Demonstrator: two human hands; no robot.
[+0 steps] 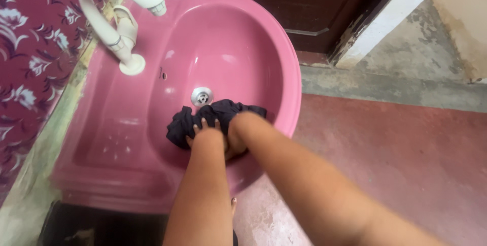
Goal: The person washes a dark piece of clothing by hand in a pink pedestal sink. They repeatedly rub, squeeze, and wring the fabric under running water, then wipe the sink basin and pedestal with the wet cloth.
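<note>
Leftmost, well away from the fingers, hangs a maroon cloth with white flower print (30, 58), soft and patterned; beside it stands a cream tap (119, 23), smooth, with a tall arched spout curving over the basin; the pink sink (127, 149) is glossy ceramic, rounded and deep, and its round metal drain (202, 96) lies just beyond the fingertips. Between drain and fingers sits the dark cloth (210, 119), a crumpled, matte, soft bundle on the basin's near slope; its long axis runs roughly left to right across the bowl, one end trailing down past the left fingers, the other poking out toward the rim on the right. The left hand (205, 133) presses on it with fingers (204, 124) spread flat and slightly apart on the fabric; the right hand (236, 137), touching the left, seems curled around the cloth's near edge, though its fingers are mostly hidden, so the grip cannot be told for sure. Right of the hands lies a reddish, worn floor (406, 154), rough and mottled; beyond it stand a dark wooden door (304, 2) and a chipped pale frame (385, 18).
</note>
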